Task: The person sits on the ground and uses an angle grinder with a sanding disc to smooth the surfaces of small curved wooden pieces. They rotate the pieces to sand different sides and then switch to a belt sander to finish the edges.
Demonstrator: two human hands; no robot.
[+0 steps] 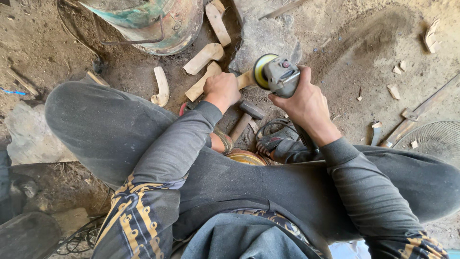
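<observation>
Hands meet just above the middle of the frame, over dusty ground. The left hand is clenched around a pale wooden piece, holding it so one end pokes out toward the right. The right hand grasps the grey body of an angle grinder, its yellow-faced disc standing on edge and touching the exposed end of the wooden piece. Both arms wear dark grey sleeves, and the person's knees spread wide across the lower half of the frame.

Just below the hands, at centre, a hammer lies on the ground with its head up and its wooden handle running down-left. More carved wooden blanks lie scattered above and left of the left hand, one curved piece farther left. A battered metal bucket with a wire handle stands at the upper centre-left. A flat grey stone sits directly behind the grinder. Small wood chips dot the upper right, and a wire fan guard shows at the right edge.
</observation>
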